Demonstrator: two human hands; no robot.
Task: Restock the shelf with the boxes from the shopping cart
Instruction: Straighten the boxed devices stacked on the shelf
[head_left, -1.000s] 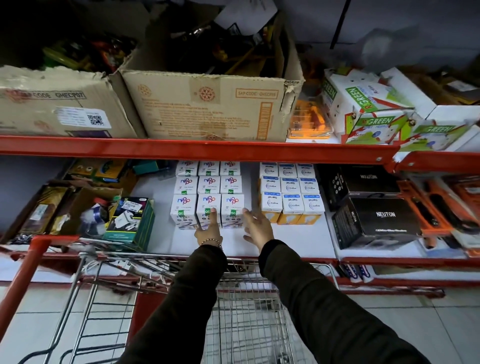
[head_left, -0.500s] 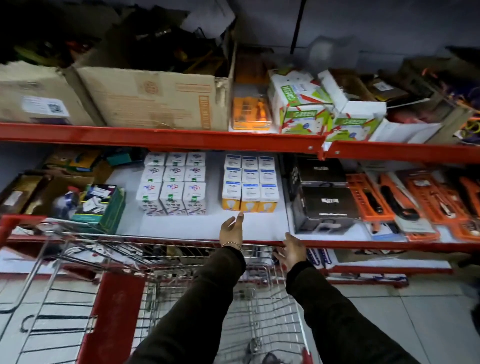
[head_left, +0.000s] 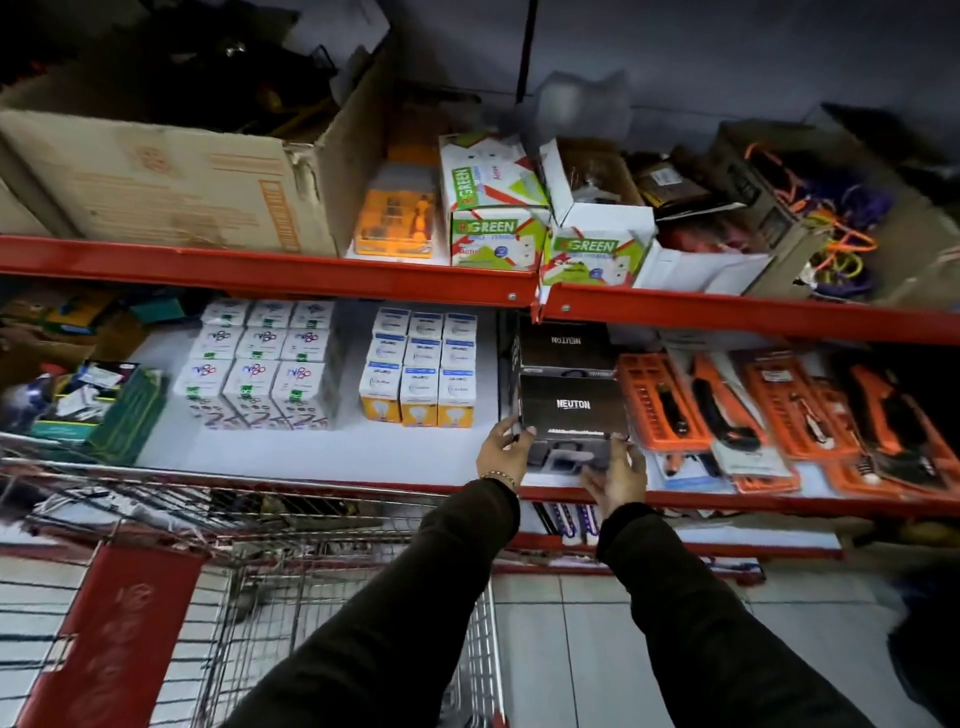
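Observation:
A black Neuton box (head_left: 571, 405) stands at the front of the middle shelf (head_left: 311, 452), with a second black box (head_left: 563, 345) behind it. My left hand (head_left: 504, 452) grips the front box's lower left corner. My right hand (head_left: 615, 478) is pressed against its lower right corner. To the left stand a block of white bulb boxes (head_left: 254, 384) and a block of blue-and-yellow bulb boxes (head_left: 418, 384). The wire shopping cart (head_left: 291, 587) is below my arms; what lies in it is not visible.
Orange tool packs (head_left: 779, 405) lie right of the black boxes. The red upper shelf rail (head_left: 260, 267) carries a large cardboard carton (head_left: 171, 192) and green-and-white boxes (head_left: 488, 208). A green box of oddments (head_left: 104, 410) sits at the far left.
Both hands left the white bulb boxes, swung right past the blue-and-yellow boxes and now hold the front black box. The view has turned right with them.

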